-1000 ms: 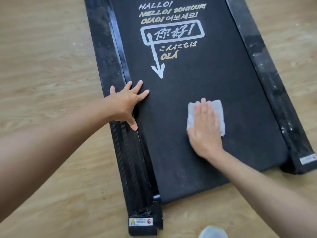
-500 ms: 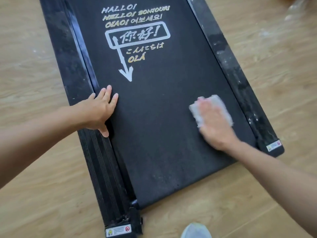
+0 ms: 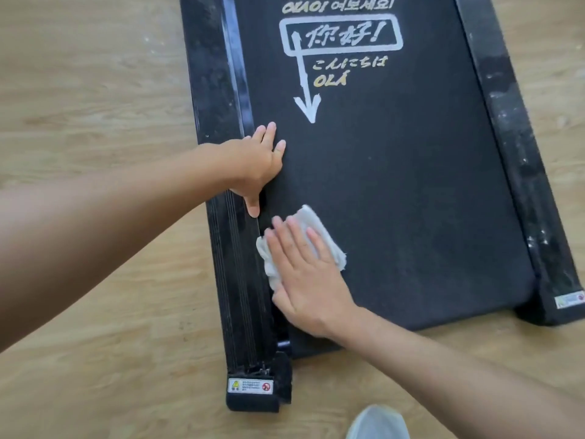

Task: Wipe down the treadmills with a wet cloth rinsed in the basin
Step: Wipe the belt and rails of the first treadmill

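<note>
Beneath the right hand point(image 3: 308, 280) lies the cloth point(image 3: 334, 251).

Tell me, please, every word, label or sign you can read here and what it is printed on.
"여보세요!": belt, top edge; gold word beside it unclear.
"你好!": belt, in white box with arrow.
"こんにちは": belt.
"OLÁ": belt.
Left rail sticker: too small to read.
Right rail sticker: blurred.

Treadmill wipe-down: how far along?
Done: belt looks evenly dark, with few specks. In hand: right hand presses the cloth flat on the belt's near-left area by the left rail; left hand braces flat at the belt edge. To do: right rail shows white smudges; upper left rail looks dusty too.
</note>
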### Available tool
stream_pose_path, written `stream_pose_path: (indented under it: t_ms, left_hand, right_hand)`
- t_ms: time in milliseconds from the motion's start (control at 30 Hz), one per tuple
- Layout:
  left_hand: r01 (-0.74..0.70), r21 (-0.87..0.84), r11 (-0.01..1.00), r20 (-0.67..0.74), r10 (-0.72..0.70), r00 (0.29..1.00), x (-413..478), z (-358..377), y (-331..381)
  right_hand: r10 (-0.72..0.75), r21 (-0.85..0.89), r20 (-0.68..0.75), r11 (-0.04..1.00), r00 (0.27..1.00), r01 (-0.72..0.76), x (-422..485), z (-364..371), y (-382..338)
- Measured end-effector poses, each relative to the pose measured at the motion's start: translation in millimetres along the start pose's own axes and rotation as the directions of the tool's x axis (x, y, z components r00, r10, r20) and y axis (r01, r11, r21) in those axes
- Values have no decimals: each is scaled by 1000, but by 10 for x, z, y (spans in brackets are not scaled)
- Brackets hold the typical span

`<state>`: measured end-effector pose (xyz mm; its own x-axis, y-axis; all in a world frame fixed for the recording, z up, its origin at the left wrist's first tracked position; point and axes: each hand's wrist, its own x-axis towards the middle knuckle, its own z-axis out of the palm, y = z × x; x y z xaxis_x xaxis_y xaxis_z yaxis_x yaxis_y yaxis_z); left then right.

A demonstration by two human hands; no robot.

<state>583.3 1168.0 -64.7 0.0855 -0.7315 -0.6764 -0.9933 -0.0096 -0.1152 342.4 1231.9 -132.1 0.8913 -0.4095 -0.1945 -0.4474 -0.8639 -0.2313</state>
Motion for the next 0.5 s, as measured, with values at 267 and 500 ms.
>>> stream_pose_path:
  t_ms: [267, 500]
  left_hand:
    - [-27, 19, 999, -1, 27, 1000, -28, -9, -56]
    - [-28, -34, 999, 27, 28, 999, -17, -1, -84]
  right_hand:
    - [182, -79, -61, 979, 981, -186, -568, -244, 1580]
    - [707, 113, -22, 704, 707, -701, -1103, -391, 2557]
